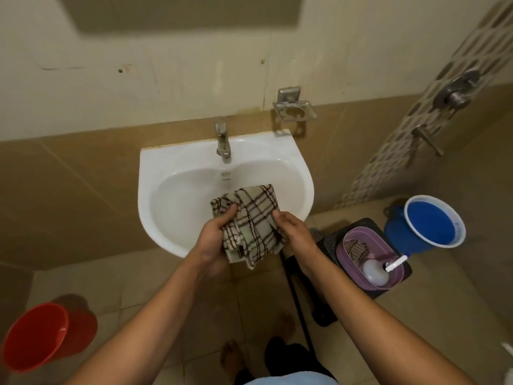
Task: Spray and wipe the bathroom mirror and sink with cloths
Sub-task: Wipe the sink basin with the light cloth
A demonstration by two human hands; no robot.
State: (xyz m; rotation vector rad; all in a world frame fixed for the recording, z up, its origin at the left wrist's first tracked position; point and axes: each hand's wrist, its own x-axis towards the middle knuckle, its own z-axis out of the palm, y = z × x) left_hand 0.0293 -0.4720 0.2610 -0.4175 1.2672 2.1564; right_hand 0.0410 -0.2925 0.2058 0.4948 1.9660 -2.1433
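Note:
A white wall-mounted sink (166,173) with a metal tap (223,140) sits below me. Over its front rim I hold a beige cloth with dark brown checks (254,218). My left hand (213,234) grips the cloth's left edge, and my right hand (294,229) grips its right edge. The cloth hangs partly folded between the two hands. To the right, a purple basket (388,245) holds a white spray bottle (377,272) lying on its side and a second checked cloth (358,250). The mirror's lower edge (180,15) shows at the top.
The basket rests on a dark stool (333,237). A blue bucket (430,220) of water stands right of it. A red bucket (41,334) stands on the floor at the left. An empty metal soap holder (294,109) is fixed to the wall. Shower valves (455,93) are at far right.

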